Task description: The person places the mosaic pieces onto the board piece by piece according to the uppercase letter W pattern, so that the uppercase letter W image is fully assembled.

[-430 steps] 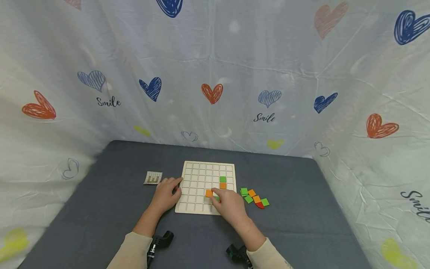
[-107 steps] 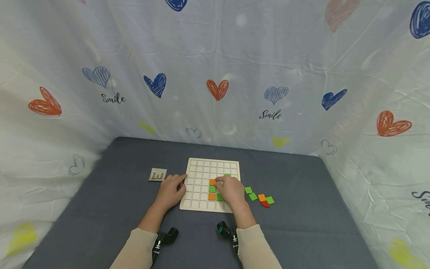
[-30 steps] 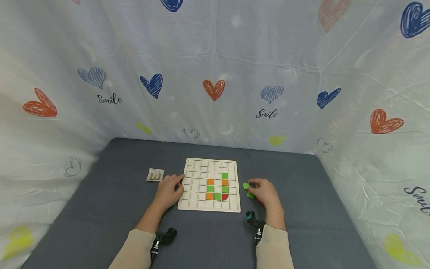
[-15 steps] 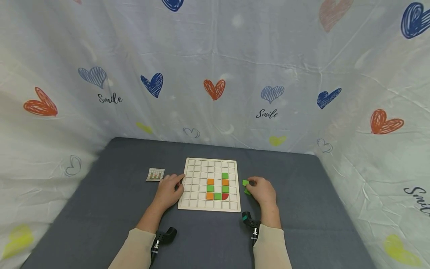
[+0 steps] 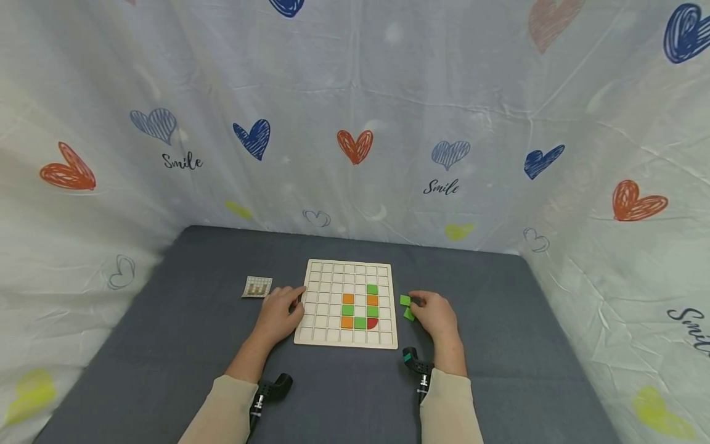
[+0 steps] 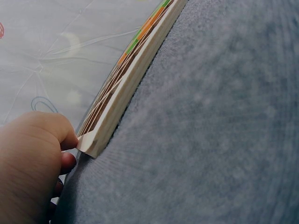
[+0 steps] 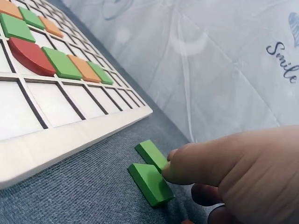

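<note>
In the head view, a light wooden grid board point(image 5: 322, 339) lies on the table, holding orange tiles point(image 5: 347, 298), green tiles point(image 5: 372, 312) and a red rounded tile point(image 5: 372, 323). My left hand point(image 5: 281, 314) rests beside the board, its index finger touching the left edge; the left wrist view shows that fingertip at the board's corner point(image 6: 88, 142). To the right of the board, my right hand point(image 5: 435, 314) is over loose tiles. Two green tiles point(image 7: 150, 183) lie on the cloth, with the thumb and forefinger point(image 7: 201, 161) right at them and no grip around either. Other loose pieces are hidden beneath this hand.
A small printed card point(image 5: 257, 287) with a grid pattern lies left of the board. Dark grey cloth covers the table point(image 5: 344, 394). Behind stands a white curtain point(image 5: 299, 179) with hearts. Black camera mounts point(image 5: 275, 387) sit at both wrists.
Several tiles, including the red one, were added to the board over the last 14 seconds. During the last second, my right hand and the two green tiles shifted slightly left and away. Left hand stays.
</note>
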Action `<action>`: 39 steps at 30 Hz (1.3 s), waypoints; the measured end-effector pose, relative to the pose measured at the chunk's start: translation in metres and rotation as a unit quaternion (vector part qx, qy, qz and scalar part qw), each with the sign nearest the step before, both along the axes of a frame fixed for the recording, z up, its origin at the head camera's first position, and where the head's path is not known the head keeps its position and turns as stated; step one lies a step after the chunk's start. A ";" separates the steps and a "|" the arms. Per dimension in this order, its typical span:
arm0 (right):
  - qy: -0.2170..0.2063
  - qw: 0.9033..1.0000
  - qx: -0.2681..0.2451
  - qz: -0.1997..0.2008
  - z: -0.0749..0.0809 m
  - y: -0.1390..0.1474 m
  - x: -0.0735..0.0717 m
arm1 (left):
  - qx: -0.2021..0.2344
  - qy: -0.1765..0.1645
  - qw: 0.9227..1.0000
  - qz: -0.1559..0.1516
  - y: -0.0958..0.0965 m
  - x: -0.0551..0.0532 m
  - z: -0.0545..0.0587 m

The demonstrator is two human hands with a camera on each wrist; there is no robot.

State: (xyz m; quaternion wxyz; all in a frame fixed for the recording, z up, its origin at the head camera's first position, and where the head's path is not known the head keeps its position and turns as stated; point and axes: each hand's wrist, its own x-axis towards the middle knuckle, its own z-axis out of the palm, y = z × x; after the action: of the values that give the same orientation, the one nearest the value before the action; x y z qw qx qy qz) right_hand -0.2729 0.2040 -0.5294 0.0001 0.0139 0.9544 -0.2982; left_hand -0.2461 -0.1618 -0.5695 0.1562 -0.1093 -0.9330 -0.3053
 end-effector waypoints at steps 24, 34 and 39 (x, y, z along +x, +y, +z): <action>0.047 0.999 -0.013 -0.001 0.020 -0.008 0.002 | 0.000 -0.012 1.000 -0.005 0.000 0.000 0.001; 0.077 0.994 -0.022 0.078 0.042 -0.043 0.012 | -0.002 -0.014 1.000 -0.001 -0.001 0.000 0.000; 0.094 0.988 -0.023 0.121 0.045 -0.065 0.017 | -0.004 -0.014 1.000 0.000 -0.001 -0.001 0.000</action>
State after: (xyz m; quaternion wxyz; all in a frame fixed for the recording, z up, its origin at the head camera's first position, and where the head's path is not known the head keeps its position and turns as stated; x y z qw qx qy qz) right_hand -0.2563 0.1388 -0.4847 -0.0532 -0.1296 0.9377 -0.3179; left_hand -0.2466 -0.1627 -0.5698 0.1427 -0.1061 -0.9363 -0.3028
